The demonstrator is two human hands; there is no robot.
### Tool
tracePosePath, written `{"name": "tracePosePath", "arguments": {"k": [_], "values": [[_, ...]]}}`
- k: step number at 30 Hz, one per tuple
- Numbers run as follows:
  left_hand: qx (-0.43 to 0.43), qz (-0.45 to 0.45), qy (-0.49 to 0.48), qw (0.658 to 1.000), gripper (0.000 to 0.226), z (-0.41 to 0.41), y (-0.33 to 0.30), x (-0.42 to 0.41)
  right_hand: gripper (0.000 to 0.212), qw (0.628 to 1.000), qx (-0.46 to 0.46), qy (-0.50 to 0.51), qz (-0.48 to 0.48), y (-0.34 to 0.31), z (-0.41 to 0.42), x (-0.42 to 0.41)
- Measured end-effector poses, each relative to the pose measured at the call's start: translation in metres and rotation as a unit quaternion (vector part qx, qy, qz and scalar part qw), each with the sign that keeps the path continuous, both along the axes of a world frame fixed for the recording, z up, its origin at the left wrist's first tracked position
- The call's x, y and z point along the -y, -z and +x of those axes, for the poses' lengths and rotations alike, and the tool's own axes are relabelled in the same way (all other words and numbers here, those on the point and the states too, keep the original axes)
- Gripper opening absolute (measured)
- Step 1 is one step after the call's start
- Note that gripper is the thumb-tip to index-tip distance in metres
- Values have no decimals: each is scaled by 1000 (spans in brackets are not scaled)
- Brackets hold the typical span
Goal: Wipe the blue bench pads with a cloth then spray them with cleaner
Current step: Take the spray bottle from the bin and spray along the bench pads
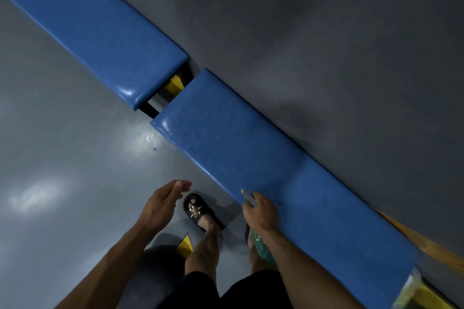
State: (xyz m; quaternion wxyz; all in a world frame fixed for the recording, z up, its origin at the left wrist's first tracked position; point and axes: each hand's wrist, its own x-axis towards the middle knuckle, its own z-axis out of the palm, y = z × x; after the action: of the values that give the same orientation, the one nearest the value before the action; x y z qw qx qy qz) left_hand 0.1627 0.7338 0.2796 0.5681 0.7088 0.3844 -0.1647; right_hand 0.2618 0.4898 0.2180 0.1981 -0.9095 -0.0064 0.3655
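Observation:
Two blue bench pads run diagonally along a dark wall: a far pad (95, 25) at the upper left and a near pad (251, 148) from the middle to the lower right. My right hand (261, 211) is at the near pad's front edge and grips a spray bottle, whose teal translucent body (262, 246) shows under my wrist. The bottle's head is mostly hidden by my fingers. My left hand (163, 200) hovers over the floor to the left, fingers relaxed, holding nothing.
A gap between the pads shows the black frame and a yellow part (173, 84). My foot in a black sandal (198, 211) stands on the shiny grey floor (62, 158). A pale crumpled thing (409, 291) lies at the near pad's lower right end.

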Motion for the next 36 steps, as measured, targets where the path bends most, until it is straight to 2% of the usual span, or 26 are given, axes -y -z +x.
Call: {"name": "tracePosePath", "arguments": {"k": [3,9,11,16,19,22,27,30,36], "values": [[-2,0,12,1000,44,-2,5,-27,13,999,17,20,-19,-1,22,-10],[-6,6,36,999,44,10,3,-64,10,987,72,143,3,-17,91,-9],[-2,4,39,999,45,14,2,-72,13,981,91,170,-6,-20,112,-7],[1,1,48,999,44,24,4,-82,27,974,70,214,-1,-8,132,-5],[4,-1,51,999,46,30,5,-84,21,980,47,194,-7,-9,114,-21],[4,-2,41,999,50,34,4,-85,13,994,22,109,13,-4,81,-46],[-5,7,32,999,45,41,2,-91,32,999,-9,-42,-4,8,34,-83],[-11,8,20,1000,45,43,3,-96,31,999,-25,-12,-25,13,31,-90],[-19,13,2,1000,53,52,4,-102,9,998,12,57,-15,11,86,-78]]}}
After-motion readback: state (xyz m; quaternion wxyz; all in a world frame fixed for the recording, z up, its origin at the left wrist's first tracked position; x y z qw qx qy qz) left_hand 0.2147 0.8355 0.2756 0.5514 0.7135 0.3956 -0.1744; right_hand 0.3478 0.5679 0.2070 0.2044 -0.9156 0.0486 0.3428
